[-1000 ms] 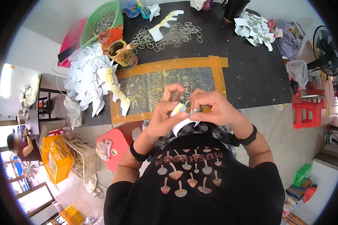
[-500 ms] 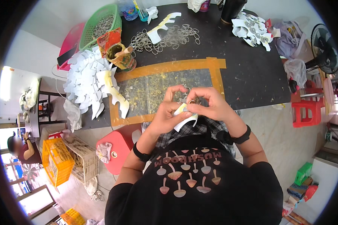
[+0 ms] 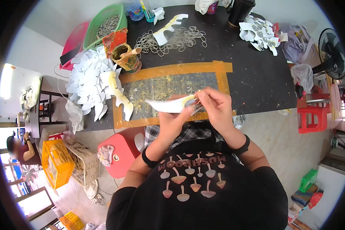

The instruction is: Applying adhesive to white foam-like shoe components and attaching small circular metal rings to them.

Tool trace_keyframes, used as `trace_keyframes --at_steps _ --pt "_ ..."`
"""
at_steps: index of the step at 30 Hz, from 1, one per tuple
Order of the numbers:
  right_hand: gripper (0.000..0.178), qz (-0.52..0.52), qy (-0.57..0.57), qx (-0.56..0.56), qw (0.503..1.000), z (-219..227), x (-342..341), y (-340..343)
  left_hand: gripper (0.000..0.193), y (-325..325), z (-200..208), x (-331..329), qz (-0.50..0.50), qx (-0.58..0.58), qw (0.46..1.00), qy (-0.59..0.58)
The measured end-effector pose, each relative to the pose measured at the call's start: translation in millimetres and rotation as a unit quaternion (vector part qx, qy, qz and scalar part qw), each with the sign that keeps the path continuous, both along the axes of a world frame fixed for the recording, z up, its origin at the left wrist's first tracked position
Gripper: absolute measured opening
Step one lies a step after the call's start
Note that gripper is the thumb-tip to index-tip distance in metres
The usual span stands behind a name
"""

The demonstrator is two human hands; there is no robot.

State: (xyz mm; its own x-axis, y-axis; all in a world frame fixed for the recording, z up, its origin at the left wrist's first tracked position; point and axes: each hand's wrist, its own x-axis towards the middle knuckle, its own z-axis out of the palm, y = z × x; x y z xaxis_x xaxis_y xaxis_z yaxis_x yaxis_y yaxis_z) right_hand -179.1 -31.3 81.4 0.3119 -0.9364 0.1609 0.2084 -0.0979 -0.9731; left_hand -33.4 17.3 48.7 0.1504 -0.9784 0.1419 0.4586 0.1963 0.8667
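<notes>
Above the near edge of the table, my left hand (image 3: 171, 124) grips a white curved cut-out strip (image 3: 168, 106), its thumb on top. The strip's pointed end sticks out to the left, and yellowish glue shows along its upper edge. The fingers of my right hand (image 3: 218, 111) pinch the strip's right end; a greyish bit shows there between both hands, too small to make out. Loose oval metal rings (image 3: 195, 34) lie at the far middle, with another glued white strip (image 3: 165, 30) on them. To the left are stacked white cut-outs (image 3: 89, 82).
An open tin (image 3: 131, 63) with a wooden-handled brush stands beside the white stack. A green basket (image 3: 91, 28) holds more metal pieces. Orange tape (image 3: 222, 76) frames a glue-stained patch. Finished-looking white pieces (image 3: 257, 32) lie far right, near a black tumbler (image 3: 239, 11).
The white strip has turned from pointing down toward me to lying sideways, its tip now leftward. My right hand has shifted slightly right, and my hands are lower around the strip.
</notes>
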Motion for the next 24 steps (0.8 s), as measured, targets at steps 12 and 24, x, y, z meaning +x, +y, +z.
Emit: trace_keyframes --at_steps 12,24 --pt "0.016 -0.126 0.183 -0.269 0.937 23 5 -2 0.019 -4 13 -1 0.089 0.028 0.988 -0.12" --pt "0.013 -0.083 0.181 -0.249 0.948 23 7 -1 0.01 -8 31 4 0.183 -0.089 0.892 -0.403"
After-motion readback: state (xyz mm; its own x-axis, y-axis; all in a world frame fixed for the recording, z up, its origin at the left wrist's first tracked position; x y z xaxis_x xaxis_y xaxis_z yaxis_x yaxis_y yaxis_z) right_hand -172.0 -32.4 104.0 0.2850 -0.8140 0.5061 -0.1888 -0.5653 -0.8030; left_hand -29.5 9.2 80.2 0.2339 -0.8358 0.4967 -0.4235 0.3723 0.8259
